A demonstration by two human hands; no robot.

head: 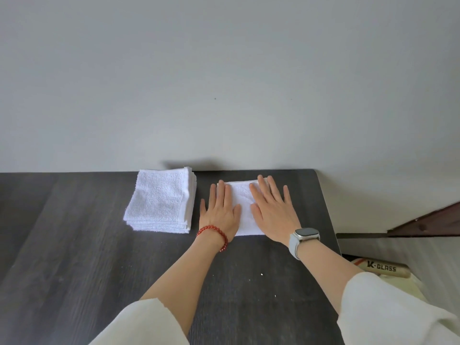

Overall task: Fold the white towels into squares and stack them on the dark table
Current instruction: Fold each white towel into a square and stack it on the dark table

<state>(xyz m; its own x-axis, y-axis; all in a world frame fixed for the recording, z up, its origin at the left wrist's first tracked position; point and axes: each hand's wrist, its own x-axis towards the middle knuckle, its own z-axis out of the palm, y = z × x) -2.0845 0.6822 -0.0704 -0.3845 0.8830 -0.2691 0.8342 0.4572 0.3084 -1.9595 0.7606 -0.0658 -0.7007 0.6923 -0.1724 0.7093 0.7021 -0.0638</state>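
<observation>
Pressing flat on a folded towel (242, 207) are both hands, left (220, 211) and right (272, 210), fingers spread; stack (159, 200) lying just beside on bench (74, 245).

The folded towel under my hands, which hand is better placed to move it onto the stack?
Left, probably: the left hand lies on the folded towel's stack-side edge; the stack sits just left.

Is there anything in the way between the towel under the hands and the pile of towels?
Nothing visible. The towel lies flat under both hands, left hand and right hand. The pile sits just to its left, with only a bare strip of table between them.
</observation>
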